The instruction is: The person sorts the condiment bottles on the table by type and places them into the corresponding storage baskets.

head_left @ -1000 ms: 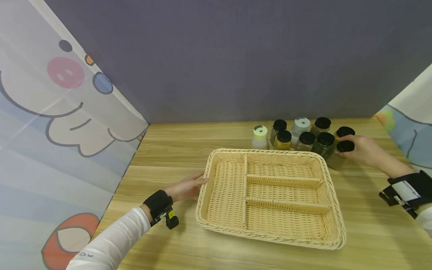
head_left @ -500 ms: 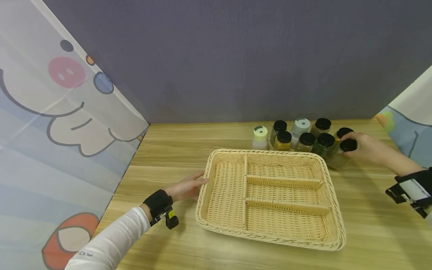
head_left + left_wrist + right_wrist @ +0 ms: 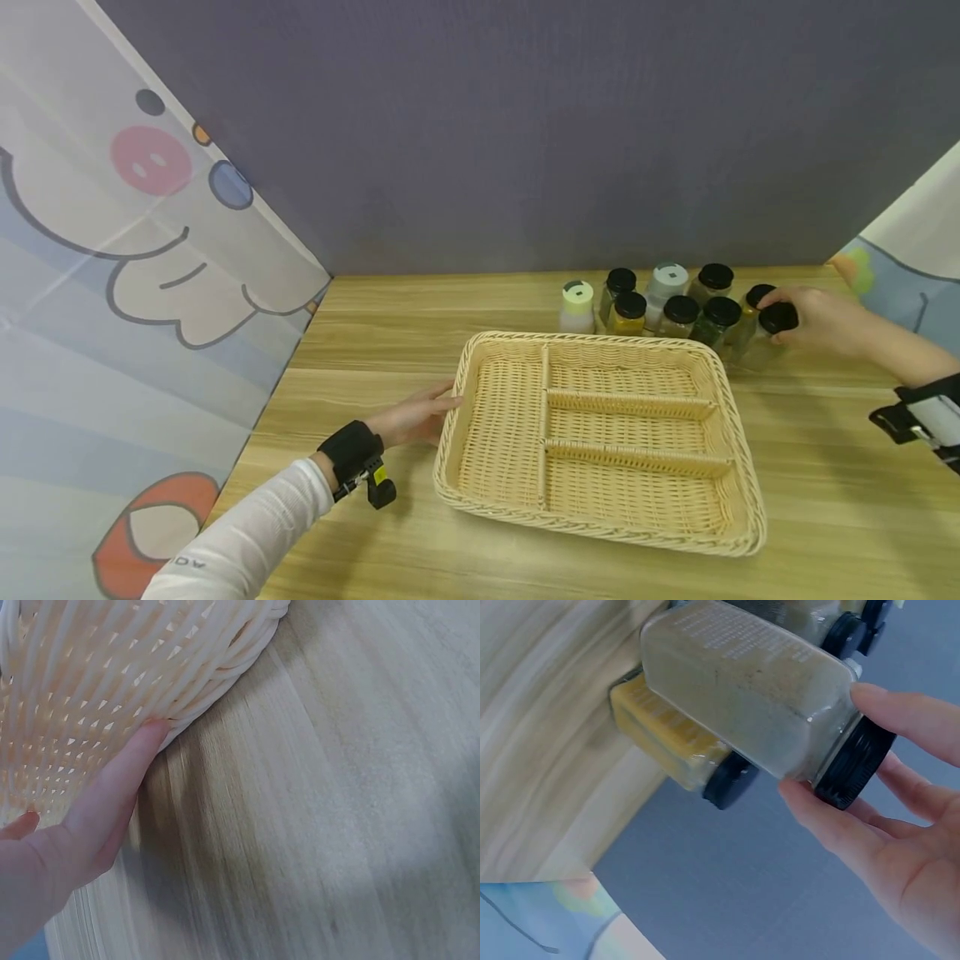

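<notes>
In the head view my right hand [image 3: 821,321] grips a square clear spice jar [image 3: 742,690] near its black lid [image 3: 855,761], thumb and fingers on opposite sides of its neck. A greyish-brown powder shows inside. Right behind it stands a jar of yellow powder [image 3: 664,735], also black-lidded. My left hand [image 3: 411,418] rests against the left side of a pale wicker basket [image 3: 543,518], fingers mostly straight along the woven wall [image 3: 90,697]. Dividers split the basket into several compartments, with nothing lying in them.
Several more jars stand behind the basket: a white-bodied one with a pale yellow cap [image 3: 577,308], a grey-capped one [image 3: 667,287], and black-lidded ones such as the green-filled jar [image 3: 716,321]. A dark grey panel [image 3: 525,133] rises behind the wooden table [image 3: 390,333].
My right hand has moved slightly right with the spice jar, widening its offset from the neighbouring jars. My left hand and the basket stay nearly where they were.
</notes>
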Tool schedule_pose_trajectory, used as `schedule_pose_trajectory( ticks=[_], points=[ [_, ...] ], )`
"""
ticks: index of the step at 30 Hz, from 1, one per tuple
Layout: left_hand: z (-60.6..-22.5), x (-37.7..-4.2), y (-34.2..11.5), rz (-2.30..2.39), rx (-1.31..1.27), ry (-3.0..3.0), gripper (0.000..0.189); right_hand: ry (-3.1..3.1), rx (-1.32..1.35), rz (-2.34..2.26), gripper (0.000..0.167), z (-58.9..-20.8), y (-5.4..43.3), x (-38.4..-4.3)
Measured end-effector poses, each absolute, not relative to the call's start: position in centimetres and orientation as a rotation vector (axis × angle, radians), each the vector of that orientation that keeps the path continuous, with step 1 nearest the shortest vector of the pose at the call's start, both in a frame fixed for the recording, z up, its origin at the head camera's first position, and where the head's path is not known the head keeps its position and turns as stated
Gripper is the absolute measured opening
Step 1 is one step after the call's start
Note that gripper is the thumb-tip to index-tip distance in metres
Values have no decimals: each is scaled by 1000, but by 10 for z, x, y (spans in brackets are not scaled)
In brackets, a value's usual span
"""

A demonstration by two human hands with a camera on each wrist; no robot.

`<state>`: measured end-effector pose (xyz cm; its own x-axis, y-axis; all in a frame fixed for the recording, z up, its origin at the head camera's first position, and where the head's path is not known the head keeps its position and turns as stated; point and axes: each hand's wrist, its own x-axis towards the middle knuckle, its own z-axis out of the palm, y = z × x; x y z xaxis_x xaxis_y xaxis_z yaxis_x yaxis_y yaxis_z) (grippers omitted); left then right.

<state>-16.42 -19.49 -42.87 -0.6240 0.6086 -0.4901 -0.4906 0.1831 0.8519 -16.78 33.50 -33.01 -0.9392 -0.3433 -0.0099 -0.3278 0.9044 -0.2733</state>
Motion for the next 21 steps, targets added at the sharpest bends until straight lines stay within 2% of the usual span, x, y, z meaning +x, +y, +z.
schedule_pose_trajectory(
  ticks=[14, 21],
  points=[
    [-431, -164, -195, 1595, 119, 1568, 60, 2988, -560, -349, 47, -307, 322, -163],
    [-430, -165, -195, 1599, 112, 1562, 58, 3062, -656, -377, 43, -293, 307, -160]
  ],
)
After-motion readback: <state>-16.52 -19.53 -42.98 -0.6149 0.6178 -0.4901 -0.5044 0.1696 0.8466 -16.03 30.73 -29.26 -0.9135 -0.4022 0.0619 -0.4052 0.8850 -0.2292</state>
